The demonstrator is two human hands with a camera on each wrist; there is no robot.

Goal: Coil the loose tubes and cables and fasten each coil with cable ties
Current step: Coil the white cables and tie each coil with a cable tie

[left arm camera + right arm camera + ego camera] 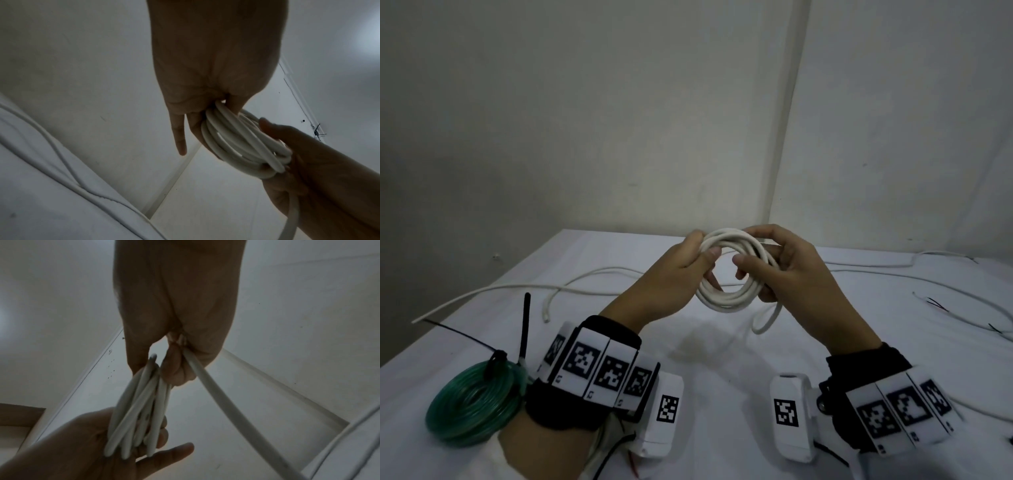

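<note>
A white cable coil of several loops is held up above the table's middle between both hands. My left hand grips the coil's left side, thumb over the loops. My right hand pinches the right side, and the cable's loose tail hangs below it toward the table. In the left wrist view the left hand's fingers curl round the coil. In the right wrist view the right hand holds the coil and the tail runs out of its grip.
A green tube coil bound by black cable ties lies at the lower left. Loose white cables lie on the white table at the left and right. Thin wires lie far right. A wall stands behind.
</note>
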